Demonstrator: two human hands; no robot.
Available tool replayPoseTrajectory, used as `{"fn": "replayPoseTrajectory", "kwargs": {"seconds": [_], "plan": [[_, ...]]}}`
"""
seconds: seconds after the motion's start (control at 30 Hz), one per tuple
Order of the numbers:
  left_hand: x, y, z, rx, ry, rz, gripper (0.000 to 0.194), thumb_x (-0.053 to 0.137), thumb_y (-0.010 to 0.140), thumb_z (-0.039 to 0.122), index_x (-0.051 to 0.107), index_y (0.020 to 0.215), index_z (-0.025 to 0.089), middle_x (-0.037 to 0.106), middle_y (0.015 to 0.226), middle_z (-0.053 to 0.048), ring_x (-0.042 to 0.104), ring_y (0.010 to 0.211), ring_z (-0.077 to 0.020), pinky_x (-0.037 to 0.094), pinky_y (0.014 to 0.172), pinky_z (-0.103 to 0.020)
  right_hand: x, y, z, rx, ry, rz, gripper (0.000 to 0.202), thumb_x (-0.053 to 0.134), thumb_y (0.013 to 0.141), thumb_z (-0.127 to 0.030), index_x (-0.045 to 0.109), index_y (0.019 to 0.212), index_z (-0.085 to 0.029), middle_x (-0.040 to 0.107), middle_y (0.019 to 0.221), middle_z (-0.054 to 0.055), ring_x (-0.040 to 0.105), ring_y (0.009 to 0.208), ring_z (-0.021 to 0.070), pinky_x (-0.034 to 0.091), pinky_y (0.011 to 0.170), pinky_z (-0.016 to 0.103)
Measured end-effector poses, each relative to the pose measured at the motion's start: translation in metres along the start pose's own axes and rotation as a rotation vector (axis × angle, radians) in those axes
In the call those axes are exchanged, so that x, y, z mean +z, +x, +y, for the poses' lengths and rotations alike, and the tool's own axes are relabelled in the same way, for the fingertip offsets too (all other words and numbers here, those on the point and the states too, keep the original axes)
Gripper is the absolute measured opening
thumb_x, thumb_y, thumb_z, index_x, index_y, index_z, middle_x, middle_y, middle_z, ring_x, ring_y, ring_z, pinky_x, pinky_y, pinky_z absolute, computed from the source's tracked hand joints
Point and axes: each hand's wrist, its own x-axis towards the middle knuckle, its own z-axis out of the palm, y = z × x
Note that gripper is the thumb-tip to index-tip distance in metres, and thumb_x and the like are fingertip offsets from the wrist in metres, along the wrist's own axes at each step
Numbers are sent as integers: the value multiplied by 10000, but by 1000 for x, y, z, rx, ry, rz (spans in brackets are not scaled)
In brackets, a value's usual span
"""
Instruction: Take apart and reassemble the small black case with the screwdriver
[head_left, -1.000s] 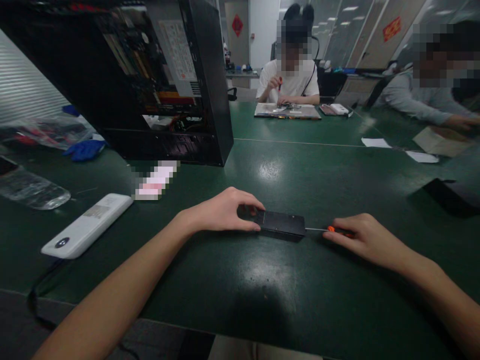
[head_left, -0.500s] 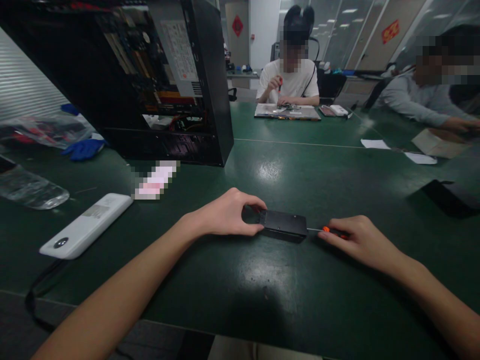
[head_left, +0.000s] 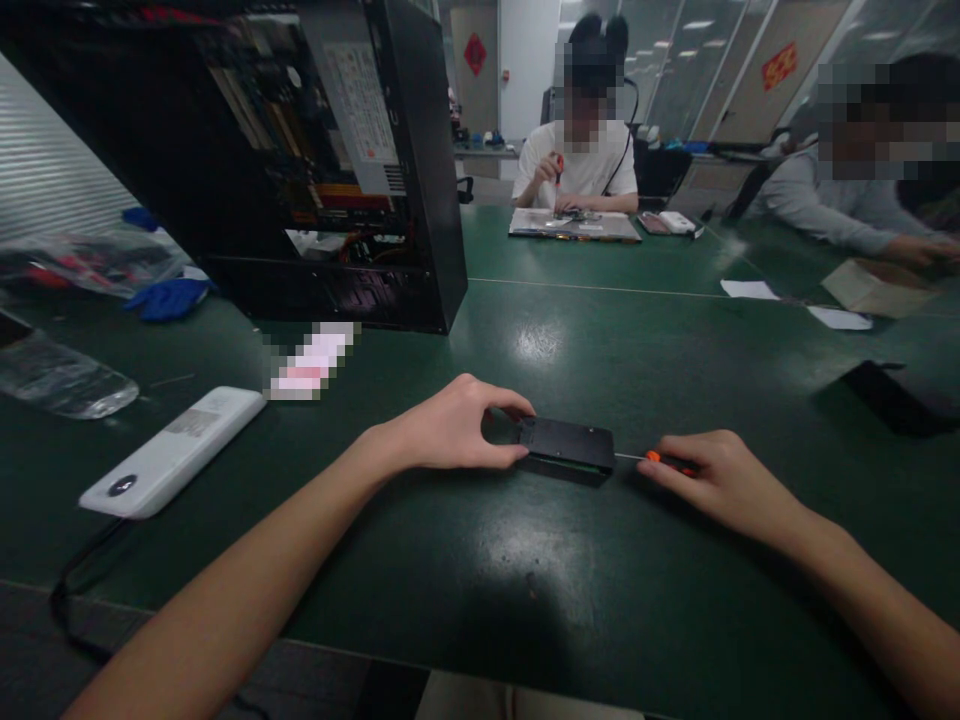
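A small black box [head_left: 567, 445] is over the green table [head_left: 420, 560], near the middle of the view. My left hand [head_left: 469, 425] pinches its left end between thumb and fingers. In my right hand [head_left: 709, 465] is a screwdriver [head_left: 653, 457] with an orange and black handle, mostly covered by the fingers. Its thin metal shaft points left, and the tip meets the right end of the box. Whether the tip sits in a screw cannot be made out.
An open black computer case [head_left: 442, 190] stands at the back left. Nearer lie a white device [head_left: 176, 450] with a black cord, a plastic bottle [head_left: 67, 375] and a blue glove [head_left: 166, 299]. A black object [head_left: 900, 398] lies right. Two people sit across the table.
The black box has tilted slightly, and a thin green strip now shows along its near side. Both hands have kept their grips and hardly moved.
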Motion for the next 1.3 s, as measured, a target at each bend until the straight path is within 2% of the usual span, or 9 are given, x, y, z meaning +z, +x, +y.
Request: {"fn": "replayPoseTrajectory", "kwargs": {"seconds": [0.27, 0.43, 0.6, 0.8, 0.9, 1.0, 1.1, 1.2, 1.3], "plan": [[-1, 0, 2, 6, -50, 41, 409, 790, 851, 341, 764, 1225, 178, 802, 1145, -52, 753, 981, -213, 551, 888, -314, -1, -1, 0, 9, 0, 8, 511, 502, 1035, -602, 677, 768, -203, 576, 632, -11, 536, 558, 124, 366, 572, 300], [-3, 0, 3, -12, -138, 137, 398, 814, 827, 344, 777, 1187, 177, 813, 1109, -49, 754, 957, -208, 571, 896, -320, -5, 0, 0, 51, 22, 1, 502, 494, 1029, -612, 727, 845, -207, 646, 691, 10, 588, 591, 145, 409, 583, 309], [-2, 2, -1, -112, -298, 214, 359, 797, 813, 330, 790, 1129, 160, 812, 1071, -68, 745, 933, -212, 585, 836, -313, -11, 0, -4, 69, 63, 70, 466, 515, 1014, -605, 745, 892, -220, 695, 727, 25, 628, 601, 165, 460, 575, 313], [9, 11, -24, -289, -638, 300, 397, 821, 782, 357, 777, 1089, 110, 803, 953, -97, 687, 781, -157, 534, 699, -263, -6, 1, 3, 47, -63, 170, 398, 538, 1018, -554, 748, 1048, -217, 755, 923, 64, 693, 751, 201, 544, 681, 350], [12, 13, -34, -338, -789, 254, 355, 793, 832, 385, 778, 1041, 98, 794, 940, -118, 591, 671, -102, 434, 578, -214, 0, 2, 9, 34, -144, 162, 368, 541, 1022, -528, 731, 1100, -223, 750, 1016, 68, 709, 826, 211, 555, 727, 355], [10, 13, -37, -402, -937, 156, 352, 818, 814, 397, 774, 971, 85, 789, 940, -142, 553, 651, -88, 375, 545, -203, 3, 3, 11, 13, -243, 142, 350, 530, 1028, -510, 727, 1076, -226, 737, 1019, 73, 698, 826, 222, 540, 694, 355], [7, 12, -35, -459, -1025, 96, 349, 837, 795, 402, 767, 931, 89, 789, 925, -141, 547, 643, -84, 368, 548, -203, -3, 6, 5, -52, -303, 231, 347, 550, 1021, -495, 728, 1084, -204, 728, 1053, 107, 683, 928, 267, 554, 762, 404], [7, 12, -32, -453, -1047, 66, 354, 841, 799, 423, 766, 892, 90, 788, 900, -136, 539, 629, -83, 352, 536, -203, -14, 15, -13, -113, -149, 344, 364, 600, 1009, -459, 690, 1245, -196, 713, 1199, 130, 682, 1029, 274, 574, 853, 419], [11, 13, -32, -428, -1040, 51, 366, 827, 826, 446, 767, 877, 88, 789, 891, -140, 558, 646, -94, 366, 550, -210, -21, 31, -38, -89, 113, 344, 439, 618, 1007, -433, 614, 1400, -238, 698, 1299, 113, 702, 1021, 243, 590, 722, 336]]}}
